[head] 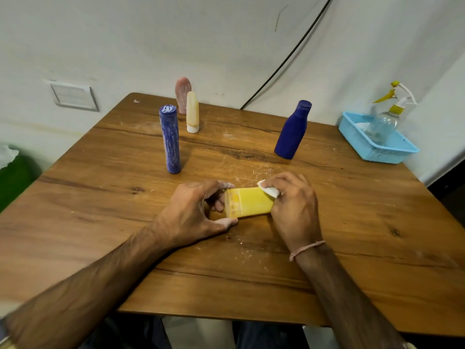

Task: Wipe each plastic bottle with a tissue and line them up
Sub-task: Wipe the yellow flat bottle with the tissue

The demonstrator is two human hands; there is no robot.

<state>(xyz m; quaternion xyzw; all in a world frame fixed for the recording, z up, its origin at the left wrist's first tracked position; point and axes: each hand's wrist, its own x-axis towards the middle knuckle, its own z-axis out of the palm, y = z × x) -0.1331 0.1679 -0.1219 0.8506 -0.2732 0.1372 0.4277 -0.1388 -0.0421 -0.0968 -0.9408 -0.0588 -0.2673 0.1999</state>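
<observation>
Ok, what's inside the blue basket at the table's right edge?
A clear spray bottle with a yellow-and-white trigger sits in the blue basket. A white thing shows beside it; the bottle and basket wall cover the rest.

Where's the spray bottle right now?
In the head view, the spray bottle sits in the light blue basket at the far right edge of the table.

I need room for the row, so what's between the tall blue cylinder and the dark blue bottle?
Head view: only bare, dust-flecked table between the tall blue cylinder and the dark blue bottle.
</observation>
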